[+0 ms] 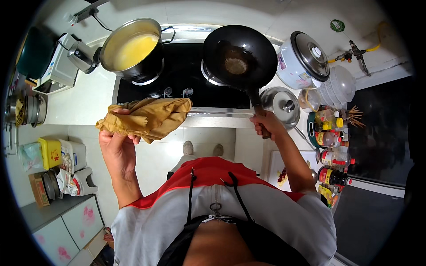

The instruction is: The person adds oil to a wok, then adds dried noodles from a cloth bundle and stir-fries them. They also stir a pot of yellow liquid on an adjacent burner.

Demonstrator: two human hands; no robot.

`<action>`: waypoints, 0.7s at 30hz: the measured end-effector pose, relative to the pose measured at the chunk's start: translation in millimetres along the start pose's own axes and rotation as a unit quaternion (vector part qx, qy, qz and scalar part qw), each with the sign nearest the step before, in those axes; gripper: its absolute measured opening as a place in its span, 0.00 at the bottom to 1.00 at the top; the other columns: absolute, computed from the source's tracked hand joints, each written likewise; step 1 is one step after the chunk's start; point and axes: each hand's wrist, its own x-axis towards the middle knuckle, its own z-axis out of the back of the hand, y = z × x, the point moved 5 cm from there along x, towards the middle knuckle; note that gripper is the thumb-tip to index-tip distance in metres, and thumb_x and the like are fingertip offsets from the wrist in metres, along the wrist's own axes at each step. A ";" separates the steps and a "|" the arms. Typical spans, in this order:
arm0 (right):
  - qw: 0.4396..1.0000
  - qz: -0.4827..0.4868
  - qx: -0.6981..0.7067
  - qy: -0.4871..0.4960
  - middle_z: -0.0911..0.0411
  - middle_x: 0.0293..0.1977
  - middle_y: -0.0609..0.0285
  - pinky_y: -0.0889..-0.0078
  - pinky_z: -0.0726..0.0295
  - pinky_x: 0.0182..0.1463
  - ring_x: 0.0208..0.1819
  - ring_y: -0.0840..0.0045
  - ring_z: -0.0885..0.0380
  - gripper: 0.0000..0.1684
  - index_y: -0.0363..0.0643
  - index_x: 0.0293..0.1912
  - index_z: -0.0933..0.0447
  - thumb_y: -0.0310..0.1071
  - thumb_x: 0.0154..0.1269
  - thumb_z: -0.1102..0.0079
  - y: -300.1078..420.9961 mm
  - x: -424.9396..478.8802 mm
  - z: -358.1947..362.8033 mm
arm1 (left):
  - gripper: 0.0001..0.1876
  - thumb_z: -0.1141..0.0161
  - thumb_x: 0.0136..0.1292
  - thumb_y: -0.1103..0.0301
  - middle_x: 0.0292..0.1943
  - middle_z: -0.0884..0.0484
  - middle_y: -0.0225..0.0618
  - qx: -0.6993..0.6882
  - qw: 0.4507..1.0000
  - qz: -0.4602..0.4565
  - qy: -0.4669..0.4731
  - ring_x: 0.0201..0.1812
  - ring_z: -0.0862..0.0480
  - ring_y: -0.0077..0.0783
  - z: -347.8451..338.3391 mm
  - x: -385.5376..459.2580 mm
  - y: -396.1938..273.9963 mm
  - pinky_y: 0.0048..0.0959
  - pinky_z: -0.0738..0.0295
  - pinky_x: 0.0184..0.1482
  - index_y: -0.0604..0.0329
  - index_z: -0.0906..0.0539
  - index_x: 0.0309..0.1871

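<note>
My left hand (121, 144) grips one end of a bunched yellow-brown cloth (156, 118) in front of the left part of the hob (183, 74). My right hand (268, 124) is closed around the wooden handle (257, 99) of a black wok (263, 53). The wok stands over the right burner, with a small pool of bubbly liquid (235, 66) at its bottom. On the left burner is a large steel pot (109, 43) of yellowish liquid (138, 50). A steel lid (279, 103) lies just right of the wok handle.
An electric rice cooker (303, 60) is beyond the wok on the right. Sauce bottles (334, 158) line the right counter, beside a white cutting board (274, 166) with chopped food. A steel kettle (81, 56) and a white appliance (61, 66) stand left of the pot.
</note>
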 end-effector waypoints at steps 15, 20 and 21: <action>0.992 0.030 0.059 0.110 0.31 0.20 0.68 0.81 0.33 0.17 0.16 0.87 0.32 0.10 0.41 0.33 0.32 0.27 0.59 0.37 1.3 31.7 -64.0 | 0.15 0.39 0.63 0.74 0.49 0.21 0.42 0.008 0.999 -0.029 0.011 0.27 0.23 0.23 -9.1 -12.6 -13.7 0.21 0.27 0.26 0.71 0.24 0.51; 0.991 0.023 0.091 0.094 0.31 0.19 0.67 0.80 0.31 0.18 0.17 0.86 0.31 0.10 0.41 0.31 0.32 0.26 0.58 0.37 3.4 37.0 -55.1 | 0.15 0.39 0.63 0.74 0.49 0.21 0.42 0.002 1.000 -0.029 -0.006 0.27 0.23 0.23 -0.5 -16.1 -11.4 0.21 0.27 0.26 0.71 0.24 0.51; 0.990 0.021 0.101 0.094 0.31 0.19 0.67 0.80 0.31 0.18 0.17 0.86 0.31 0.10 0.41 0.31 0.32 0.26 0.58 0.37 2.7 37.1 -54.5 | 0.15 0.39 0.63 0.74 0.49 0.22 0.43 -0.001 1.000 -0.028 -0.005 0.27 0.23 0.23 0.2 -15.7 -10.4 0.21 0.27 0.26 0.71 0.24 0.51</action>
